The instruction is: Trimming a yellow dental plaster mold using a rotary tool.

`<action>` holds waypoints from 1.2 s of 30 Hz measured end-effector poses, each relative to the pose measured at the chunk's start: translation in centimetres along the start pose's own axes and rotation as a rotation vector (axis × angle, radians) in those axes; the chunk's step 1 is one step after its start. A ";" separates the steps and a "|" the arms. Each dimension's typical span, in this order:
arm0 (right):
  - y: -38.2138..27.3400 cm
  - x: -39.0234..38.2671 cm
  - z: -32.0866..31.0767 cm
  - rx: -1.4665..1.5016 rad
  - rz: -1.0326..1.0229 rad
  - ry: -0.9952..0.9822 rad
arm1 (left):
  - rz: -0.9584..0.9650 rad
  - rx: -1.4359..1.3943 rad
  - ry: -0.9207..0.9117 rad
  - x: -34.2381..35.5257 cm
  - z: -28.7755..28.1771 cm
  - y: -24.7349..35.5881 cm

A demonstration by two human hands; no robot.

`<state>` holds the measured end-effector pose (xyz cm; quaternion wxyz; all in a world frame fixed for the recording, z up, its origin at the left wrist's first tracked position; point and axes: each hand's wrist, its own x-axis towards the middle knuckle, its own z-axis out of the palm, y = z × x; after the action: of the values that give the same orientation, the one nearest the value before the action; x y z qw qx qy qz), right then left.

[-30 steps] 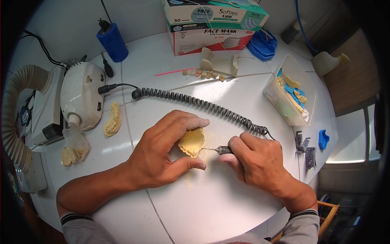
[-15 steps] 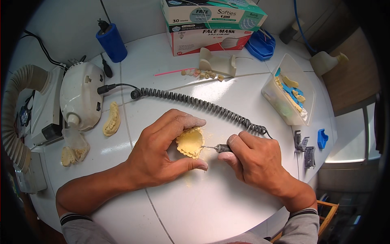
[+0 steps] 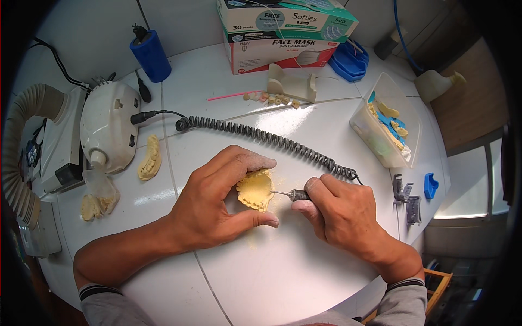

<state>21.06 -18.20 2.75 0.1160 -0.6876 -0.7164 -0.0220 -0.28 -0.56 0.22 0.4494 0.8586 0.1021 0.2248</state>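
Observation:
A pale yellow plaster dental cast [image 3: 254, 191] with a row of teeth along its rim sits in my left hand [image 3: 217, 198]. The thumb and fingers of that hand curl round its left side, and its flat inner face is turned up. My right hand [image 3: 342, 209] grips a dental handpiece [image 3: 298, 195] like a pen. Its thin metal bur [image 3: 280, 193] points left and meets the right edge of the cast. Yellow dust lies on the fingertips and on the table round the cast. A black coiled cord [image 3: 261, 136] runs behind my hands.
A white motor unit [image 3: 111, 127] and ribbed hose [image 3: 19, 141] stand left, near another plaster cast [image 3: 149, 158]. Behind are mask boxes [image 3: 283, 49], a blue cylinder [image 3: 151, 57] and small crowns [image 3: 277, 100]. To the right are a clear plastic tub [image 3: 375, 146] and a grey hinged articulator [image 3: 402, 190].
Almost nothing differs. The handpiece tip has shifted very slightly at the cast's right edge; both hands keep their hold.

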 end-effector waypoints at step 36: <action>-0.2 0.1 0.0 0.001 0.041 0.015 | 0.091 -0.039 -0.049 -0.2 0.0 -0.2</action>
<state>20.87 -18.09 2.82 0.1218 -0.7020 -0.7013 -0.0244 -0.41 -0.51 -0.02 0.4576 0.8587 0.0476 0.2257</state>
